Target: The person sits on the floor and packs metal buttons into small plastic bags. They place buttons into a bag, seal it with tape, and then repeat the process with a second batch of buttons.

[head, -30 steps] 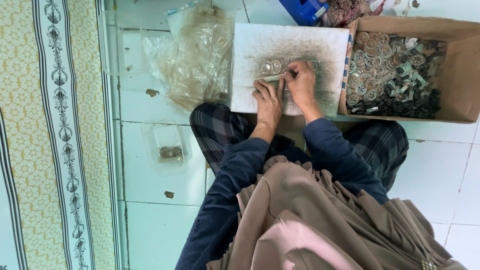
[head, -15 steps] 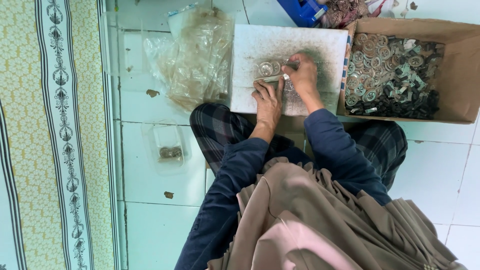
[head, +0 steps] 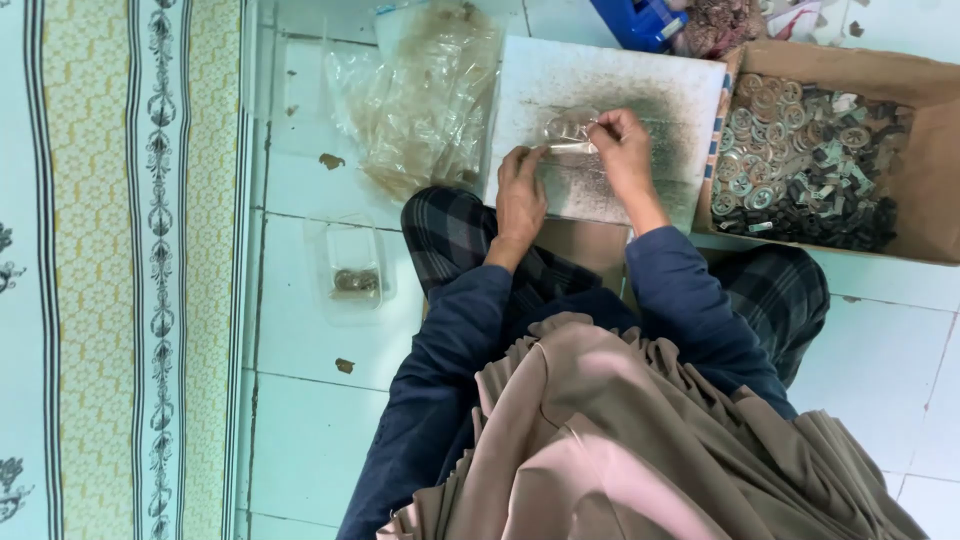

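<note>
Single head-worn view, steeply downward, close over lap and floor (head: pixel 320 440)
</note>
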